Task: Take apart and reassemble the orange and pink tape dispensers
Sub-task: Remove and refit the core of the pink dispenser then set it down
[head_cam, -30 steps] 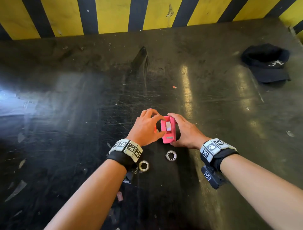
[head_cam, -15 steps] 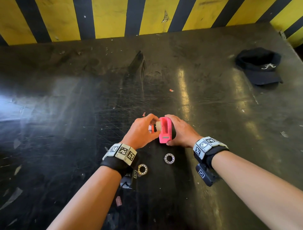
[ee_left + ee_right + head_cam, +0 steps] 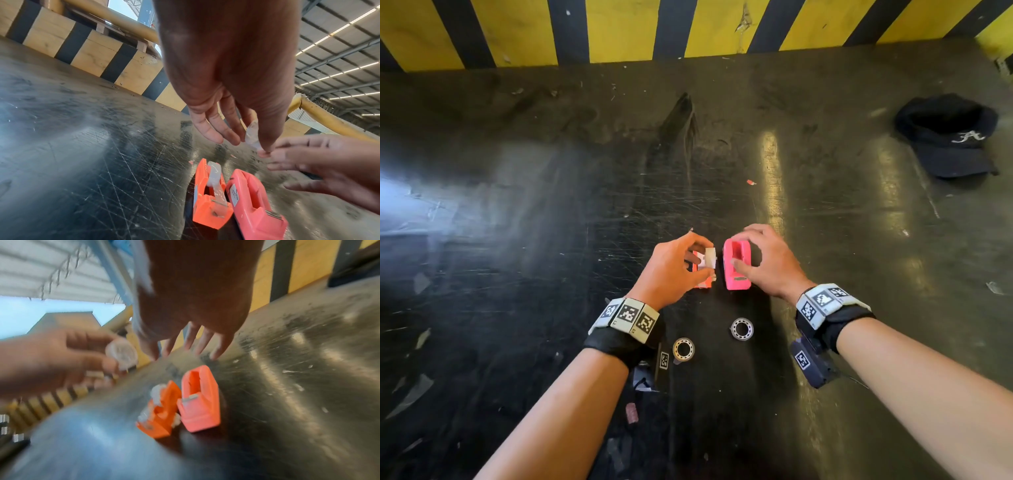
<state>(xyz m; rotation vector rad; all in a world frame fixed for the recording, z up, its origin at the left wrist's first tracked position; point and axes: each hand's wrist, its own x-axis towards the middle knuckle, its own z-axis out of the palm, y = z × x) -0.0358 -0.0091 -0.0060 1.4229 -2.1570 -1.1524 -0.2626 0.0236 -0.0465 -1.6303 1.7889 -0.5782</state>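
A scratched black table (image 3: 825,308) backed by a yellow-and-black striped wall (image 3: 619,31) carries a dark cap (image 3: 947,137) at its far right. At its middle the pink tape dispenser (image 3: 737,264) and the orange tape dispenser (image 3: 209,199) stand side by side, the pink one with no roll in it, the orange one with tape in its slot. The right hand (image 3: 768,262) hangs over the pink one with fingers spread and loose, the left hand (image 3: 671,269) pinches a small clear tape roll (image 3: 710,257) above the orange one, and two small ring-shaped hubs (image 3: 741,329) lie nearer the person.
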